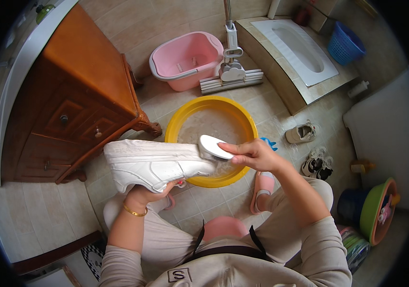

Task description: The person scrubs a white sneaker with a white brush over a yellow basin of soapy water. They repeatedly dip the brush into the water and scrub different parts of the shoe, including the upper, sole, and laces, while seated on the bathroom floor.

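Observation:
My left hand point(154, 193) grips a white shoe point(157, 161) from below, partly hidden by the shoe's opening. The shoe is turned so its sole edge faces up and away from me, toe to the right. In my right hand point(260, 154) is a scrub brush with a white back point(215, 146), its bristles against the toe end of the shoe. Just beyond and below them stands a round yellow basin point(174, 122) holding cloudy water point(211, 123). The toe and brush are over the basin, while the heel extends left past its rim.
A wooden cabinet point(82, 68) stands at left. Behind the basin are a pink tub point(186, 53) and a sponge mop point(232, 73). To the right lie a beige shoe point(300, 132), black-and-white shoes point(316, 163) and something blue point(269, 142). A raised squat toilet point(297, 50) is at upper right.

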A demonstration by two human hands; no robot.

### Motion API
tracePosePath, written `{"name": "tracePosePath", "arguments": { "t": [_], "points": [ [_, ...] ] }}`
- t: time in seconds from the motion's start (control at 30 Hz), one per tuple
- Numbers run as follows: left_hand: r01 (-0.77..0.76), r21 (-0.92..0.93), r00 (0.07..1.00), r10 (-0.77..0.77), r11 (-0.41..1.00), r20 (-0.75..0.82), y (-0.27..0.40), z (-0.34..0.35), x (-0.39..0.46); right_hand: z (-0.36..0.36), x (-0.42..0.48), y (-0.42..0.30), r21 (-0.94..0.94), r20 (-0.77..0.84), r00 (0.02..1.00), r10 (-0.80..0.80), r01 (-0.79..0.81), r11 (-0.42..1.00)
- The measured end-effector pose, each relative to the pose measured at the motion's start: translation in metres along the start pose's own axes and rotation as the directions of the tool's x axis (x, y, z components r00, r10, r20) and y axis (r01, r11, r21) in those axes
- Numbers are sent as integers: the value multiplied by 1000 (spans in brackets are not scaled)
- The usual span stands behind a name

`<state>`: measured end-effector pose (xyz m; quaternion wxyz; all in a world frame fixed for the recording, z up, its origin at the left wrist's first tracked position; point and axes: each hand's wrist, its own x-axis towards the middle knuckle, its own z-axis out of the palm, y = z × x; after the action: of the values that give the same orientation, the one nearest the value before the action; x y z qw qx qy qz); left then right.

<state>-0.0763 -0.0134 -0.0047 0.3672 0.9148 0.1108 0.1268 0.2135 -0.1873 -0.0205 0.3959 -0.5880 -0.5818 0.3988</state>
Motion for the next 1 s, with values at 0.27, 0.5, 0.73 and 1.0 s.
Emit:
{"name": "tracePosePath", "arguments": {
  "t": [0.27,0.5,0.73,1.0],
  "points": [
    [19,85,993,-29,996,111,10,27,-1,13,27,-33,-271,6,990,-138,135,953],
    [-77,163,997,76,984,16,-4,15,-8,-3,-7,1,-11,44,999,11,-11,1000],
    [-16,89,994,6,996,113,6,7,-4,0,-8,6,158,54,998,37,-45,986],
    [-8,146,989,-14,989,150,18,32,1,13,28,-36,-230,58,995,-77,88,969]
  ]
}}
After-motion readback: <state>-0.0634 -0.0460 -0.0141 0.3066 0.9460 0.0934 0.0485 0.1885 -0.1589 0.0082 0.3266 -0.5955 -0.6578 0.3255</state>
